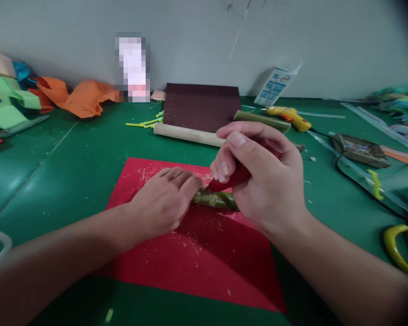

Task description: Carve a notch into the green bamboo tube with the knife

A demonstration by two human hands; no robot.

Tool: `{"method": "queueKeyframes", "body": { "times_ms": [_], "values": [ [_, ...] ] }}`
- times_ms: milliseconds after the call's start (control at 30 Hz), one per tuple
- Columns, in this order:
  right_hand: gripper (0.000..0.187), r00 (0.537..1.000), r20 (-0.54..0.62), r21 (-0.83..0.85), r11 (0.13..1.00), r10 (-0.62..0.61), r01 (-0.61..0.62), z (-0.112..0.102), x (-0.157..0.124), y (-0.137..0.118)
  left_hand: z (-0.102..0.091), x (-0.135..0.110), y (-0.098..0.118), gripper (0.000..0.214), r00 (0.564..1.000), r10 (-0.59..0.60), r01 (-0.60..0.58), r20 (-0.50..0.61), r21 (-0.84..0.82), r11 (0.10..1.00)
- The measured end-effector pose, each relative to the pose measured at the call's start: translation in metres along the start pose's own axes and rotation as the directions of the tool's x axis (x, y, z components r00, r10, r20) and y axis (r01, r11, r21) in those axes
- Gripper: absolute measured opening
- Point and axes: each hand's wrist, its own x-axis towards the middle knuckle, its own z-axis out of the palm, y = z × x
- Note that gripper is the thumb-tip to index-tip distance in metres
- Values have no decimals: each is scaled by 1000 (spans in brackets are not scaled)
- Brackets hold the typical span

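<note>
A green bamboo piece (217, 199) lies across a red sheet (163, 267) strewn with pale shavings. My left hand (166, 199) is closed over the bamboo's left end and presses it down; most of that end is hidden under the fingers. In my closed right hand (268, 176) is a red-handled carving tool (234, 177), slanted down to the left. Its tip meets the bamboo or sits just above it, close to a node and beside my left fingertips. The palm hides the bamboo's right end.
Behind the sheet lie a pale wooden stick (187, 134), a dark board (202, 106) and another bamboo piece (261, 120). A yellow glue gun (290, 117) trails a black cord to the right. Yellow-handled scissors (396, 246) lie at right, orange crumpled paper (85, 97) at left.
</note>
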Motion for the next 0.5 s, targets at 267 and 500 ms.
{"method": "queueKeyframes", "body": {
  "times_ms": [267, 500],
  "values": [
    [9, 1000, 25, 34, 999, -16, 15, 6, -9, -7, -4, -3, 0, 33, 999, 28, -27, 22, -64, 998],
    [18, 991, 130, 93, 996, -10, -2, 5, -14, -14, -4, -4, -2, 28, 999, -26, 34, 36, -244, 969]
  ]
}}
